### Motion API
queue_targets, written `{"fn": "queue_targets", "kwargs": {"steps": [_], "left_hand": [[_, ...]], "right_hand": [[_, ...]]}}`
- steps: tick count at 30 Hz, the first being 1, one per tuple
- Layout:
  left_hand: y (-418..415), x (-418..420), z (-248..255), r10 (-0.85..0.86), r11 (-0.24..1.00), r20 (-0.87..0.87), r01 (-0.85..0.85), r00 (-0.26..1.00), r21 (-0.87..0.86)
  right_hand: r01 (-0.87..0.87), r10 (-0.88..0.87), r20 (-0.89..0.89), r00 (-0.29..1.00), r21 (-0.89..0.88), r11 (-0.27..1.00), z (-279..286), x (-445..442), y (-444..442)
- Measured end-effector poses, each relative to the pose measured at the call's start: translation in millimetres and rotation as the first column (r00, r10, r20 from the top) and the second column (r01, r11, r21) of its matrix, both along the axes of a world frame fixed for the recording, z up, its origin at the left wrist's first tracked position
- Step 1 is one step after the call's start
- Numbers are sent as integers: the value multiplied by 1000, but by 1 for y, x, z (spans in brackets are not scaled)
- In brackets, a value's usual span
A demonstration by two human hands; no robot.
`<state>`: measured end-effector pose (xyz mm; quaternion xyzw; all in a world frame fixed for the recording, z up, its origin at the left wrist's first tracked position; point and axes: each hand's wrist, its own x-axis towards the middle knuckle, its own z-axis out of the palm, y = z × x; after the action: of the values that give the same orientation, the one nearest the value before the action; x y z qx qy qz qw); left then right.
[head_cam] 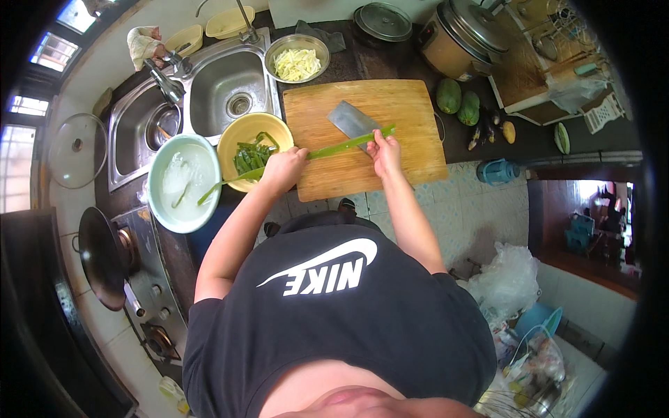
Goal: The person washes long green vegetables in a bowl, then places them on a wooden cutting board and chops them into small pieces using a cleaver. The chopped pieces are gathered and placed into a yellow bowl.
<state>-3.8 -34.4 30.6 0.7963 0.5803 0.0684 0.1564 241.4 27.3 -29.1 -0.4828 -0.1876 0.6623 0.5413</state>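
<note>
A long flat green vegetable strip (339, 148) stretches between my two hands above the wooden cutting board (418, 167). My left hand (285, 168) is closed on it beside the yellow bowl, and the strip's tail hangs across that bowl to the blue-green basin. Near its other end, my right hand (385, 152) pinches it between thumb and fingers. A cleaver (351, 119) lies on the board, its handle side hidden behind the strip and my right hand. Cut green pieces (252, 157) fill part of the yellow bowl (284, 131). The basin (158, 211) holds cloudy water.
A metal bowl of pale yellow strips (297, 64) stands behind the board, beside a double steel sink (272, 78). Green squashes (448, 96), small eggplants (490, 125) and a rice cooker (452, 49) are at the right. A wok (102, 258) rests on the stove at the left.
</note>
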Motion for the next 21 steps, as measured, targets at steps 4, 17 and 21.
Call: {"fn": "queue_targets", "kwargs": {"steps": [4,17,21], "left_hand": [[18,24,-29,74,997,-61,-73,995,6],[26,43,-53,138,986,-322,-161,937,-44],[27,36,-63,116,989,-339,-140,934,-47]], "right_hand": [[-227,227,13,974,-21,974,-9,21,44],[-603,134,972,-194,-226,765,-28,50,-11],[-525,128,954,-272,-259,811,-26,74,-4]]}}
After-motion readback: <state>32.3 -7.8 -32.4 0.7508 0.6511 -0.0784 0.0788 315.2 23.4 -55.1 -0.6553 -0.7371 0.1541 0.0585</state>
